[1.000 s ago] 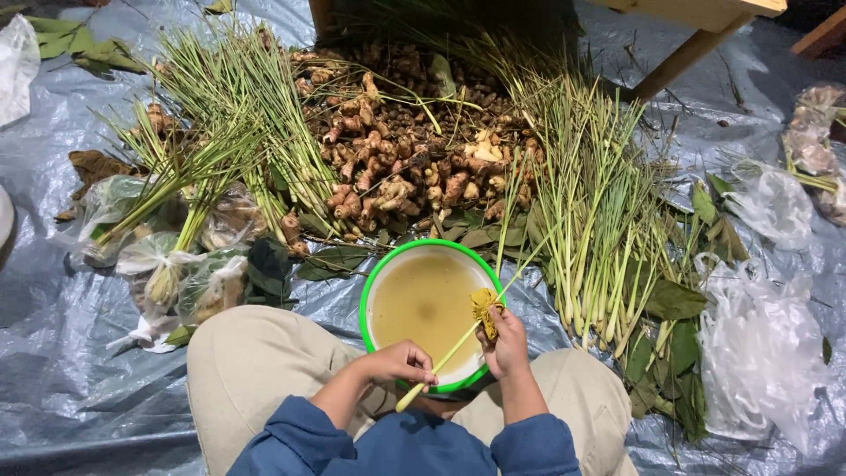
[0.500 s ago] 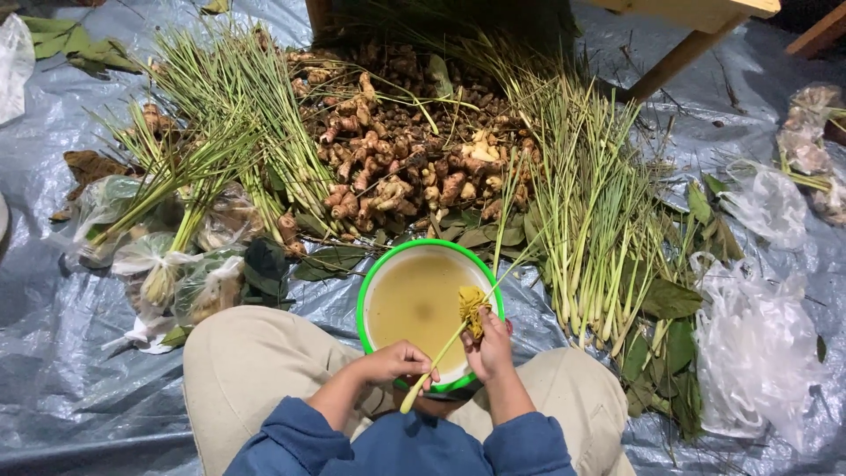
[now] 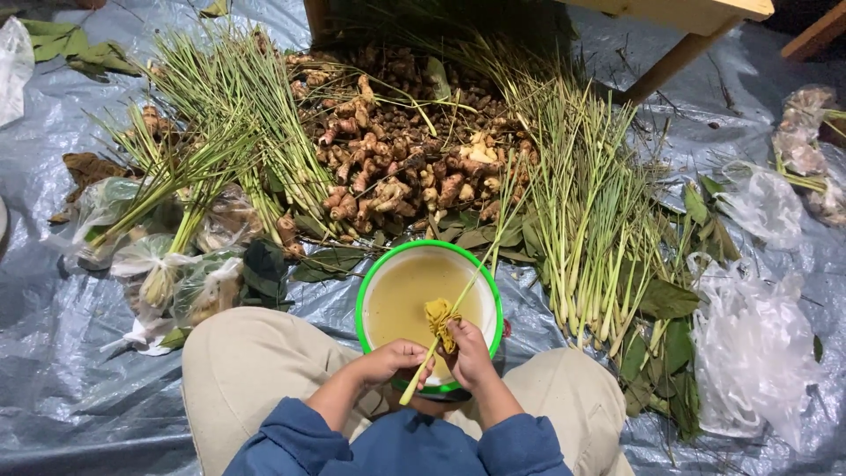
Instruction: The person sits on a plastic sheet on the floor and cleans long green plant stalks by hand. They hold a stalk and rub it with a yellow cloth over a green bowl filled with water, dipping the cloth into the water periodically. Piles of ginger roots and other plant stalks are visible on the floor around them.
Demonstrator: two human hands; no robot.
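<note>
Fingers of my left hand [image 3: 394,360] pinch the lemongrass stalk [image 3: 445,324] near its base, steadying it over the green-rimmed basin [image 3: 370,273] of murky water. My right hand [image 3: 467,351] closes around a yellow rag [image 3: 439,312] wrapped against the stalk, so drips fall back inside, between my knees.

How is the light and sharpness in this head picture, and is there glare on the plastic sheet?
Head view: even light, mostly sharp; soft white glare on the crinkled grey sheet; top edge falls dark; left hand and right hand on the stalk stay clear over the bowl.
</note>
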